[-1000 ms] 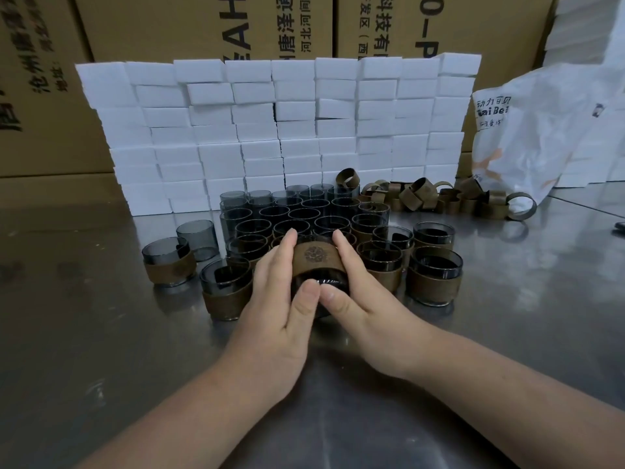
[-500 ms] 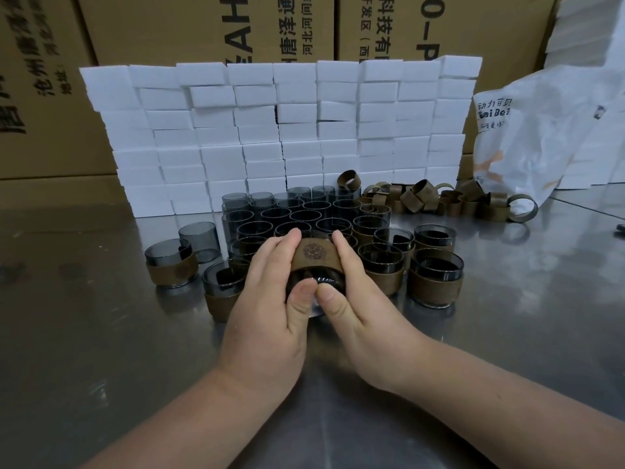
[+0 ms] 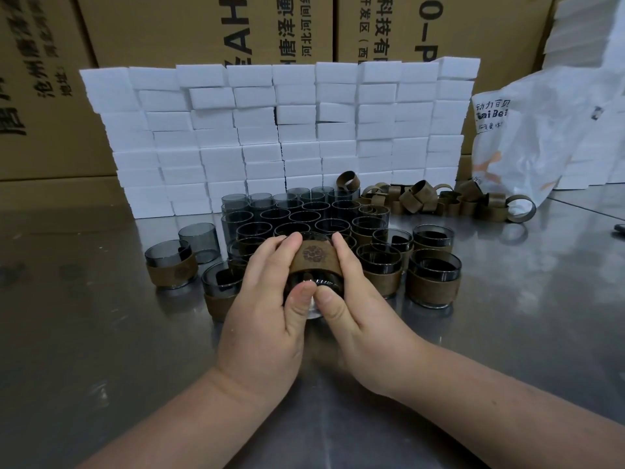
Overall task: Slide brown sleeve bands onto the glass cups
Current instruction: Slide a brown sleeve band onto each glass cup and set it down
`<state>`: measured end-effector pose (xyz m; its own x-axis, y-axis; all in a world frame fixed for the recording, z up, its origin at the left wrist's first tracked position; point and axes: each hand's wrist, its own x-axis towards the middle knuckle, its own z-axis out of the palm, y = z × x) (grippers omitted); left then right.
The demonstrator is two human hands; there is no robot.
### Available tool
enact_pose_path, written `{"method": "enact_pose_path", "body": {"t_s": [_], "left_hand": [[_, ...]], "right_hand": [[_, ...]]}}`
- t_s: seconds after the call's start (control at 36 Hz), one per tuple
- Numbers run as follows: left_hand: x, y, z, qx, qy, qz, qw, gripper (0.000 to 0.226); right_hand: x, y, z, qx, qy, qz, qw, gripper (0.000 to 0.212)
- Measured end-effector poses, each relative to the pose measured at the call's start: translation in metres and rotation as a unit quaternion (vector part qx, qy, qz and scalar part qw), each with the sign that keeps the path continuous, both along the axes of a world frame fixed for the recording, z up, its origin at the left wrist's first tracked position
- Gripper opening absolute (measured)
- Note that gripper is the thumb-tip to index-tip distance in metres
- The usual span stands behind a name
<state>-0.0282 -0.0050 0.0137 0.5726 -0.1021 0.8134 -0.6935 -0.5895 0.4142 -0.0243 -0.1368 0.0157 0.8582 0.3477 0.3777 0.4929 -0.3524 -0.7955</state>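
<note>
Cardboard cartons point(image 3: 209, 25) printed with black characters fill the background, and a wall of white foam blocks point(image 3: 270, 137) stands in front of them on my steel desk point(image 3: 101, 333). Between the blocks and my hands sits a cluster of smoky glass cups point(image 3: 304, 214), some bare at the back, several at the front and right already wearing brown bands, such as the sleeved cup point(image 3: 434, 280) at the right edge. A loose pile of brown sleeve bands point(image 3: 439, 198) lies to the right of the cluster, next to a crumpled white plastic bag point(image 3: 541, 137).

My left hand point(image 3: 267, 299) and right hand point(image 3: 355, 299) are closed around one held cup point(image 3: 314, 282), which is tipped toward me. Fingers wrap its sides while both thumbs press on its base end, touching each other. The brown sleeve band point(image 3: 314, 260) with a stamped round emblem sits around the cup's far part, with dark glass showing below it.

Compared with a second ago, both hands have come slightly toward me and the thumbs have closed together over the base; the band's position on the glass looks much the same. The other cups and the band pile have not moved.
</note>
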Motion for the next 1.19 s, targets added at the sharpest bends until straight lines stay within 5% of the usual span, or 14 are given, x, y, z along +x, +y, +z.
{"method": "enact_pose_path", "body": {"t_s": [0.25,0.39,0.47,0.64,0.75,0.89,1.0,1.08,1.19], "left_hand": [[0.003,-0.001,-0.003,-0.025,-0.012,-0.012,1.0,0.056],[0.006,-0.006,-0.008,-0.063,-0.009,-0.069,0.996,0.038],[0.003,-0.007,-0.009,-0.122,0.041,-0.141,0.982,0.046],[0.003,-0.017,-0.003,-0.38,0.246,-0.252,0.855,0.053],[0.004,-0.019,-0.002,-0.411,0.277,-0.196,0.846,0.036],[0.003,-0.021,0.002,-0.472,0.383,-0.263,0.749,0.039],[0.0,-0.021,0.007,-0.505,0.402,-0.287,0.708,0.045],[-0.001,-0.024,0.005,-0.528,0.377,-0.266,0.714,0.033],[0.001,-0.025,0.001,-0.521,0.298,-0.209,0.772,0.037]], "right_hand": [[0.004,-0.001,-0.003,0.015,-0.039,0.006,0.999,0.069],[0.013,0.002,0.004,0.238,-0.003,0.081,0.968,0.051],[0.013,0.007,0.005,0.272,0.02,0.068,0.96,0.03],[0.01,0.011,0.006,0.258,-0.002,-0.02,0.966,0.024],[0.007,0.017,0.005,0.268,-0.023,-0.026,0.963,0.015],[0.008,0.016,0.008,0.307,0.033,-0.001,0.951,0.012],[0.008,0.016,0.005,0.281,0.023,-0.001,0.959,0.014],[0.009,0.017,0.004,0.268,0.035,-0.007,0.963,0.026],[0.006,0.017,0.004,0.297,0.071,0.012,0.952,0.035]]}}
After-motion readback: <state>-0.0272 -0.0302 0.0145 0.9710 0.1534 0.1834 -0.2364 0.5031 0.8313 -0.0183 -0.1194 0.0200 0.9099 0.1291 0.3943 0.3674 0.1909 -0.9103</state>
